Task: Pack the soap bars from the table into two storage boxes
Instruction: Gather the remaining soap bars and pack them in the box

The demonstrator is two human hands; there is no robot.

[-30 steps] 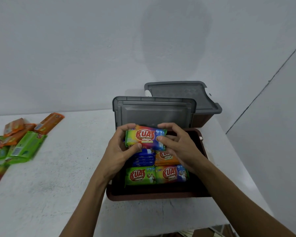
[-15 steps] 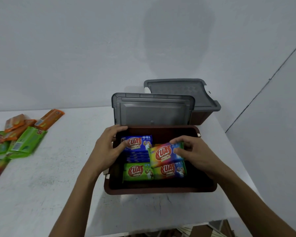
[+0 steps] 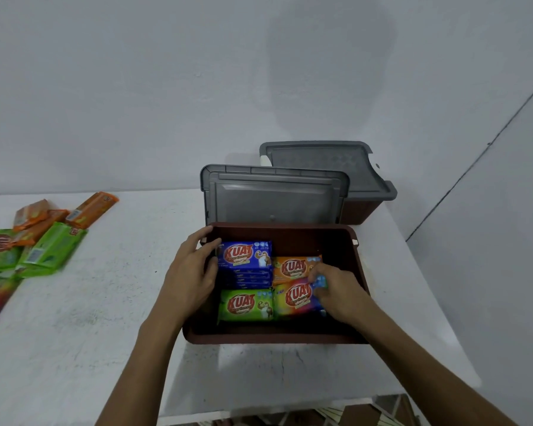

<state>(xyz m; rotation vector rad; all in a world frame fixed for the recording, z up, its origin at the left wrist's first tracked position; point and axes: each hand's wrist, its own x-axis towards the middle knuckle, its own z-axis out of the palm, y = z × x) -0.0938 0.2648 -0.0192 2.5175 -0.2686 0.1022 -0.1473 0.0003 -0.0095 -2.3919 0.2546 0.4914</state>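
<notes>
While left hand [image 3: 191, 272] touches blue bars [image 3: 246, 256], right hand [image 3: 339, 290] pinches rainbow bar [image 3: 293, 298].

Landmark, brown box [image 3: 274, 339]: smooth plastic with a dull sheen. Behind the box, grey lid [image 3: 274, 198]: matt plastic. Inside the box, soap bars [image 3: 246, 255]: glossy printed film wrap. Under the box, table [image 3: 90, 333]: white, matt, rough and scuffed.
</notes>
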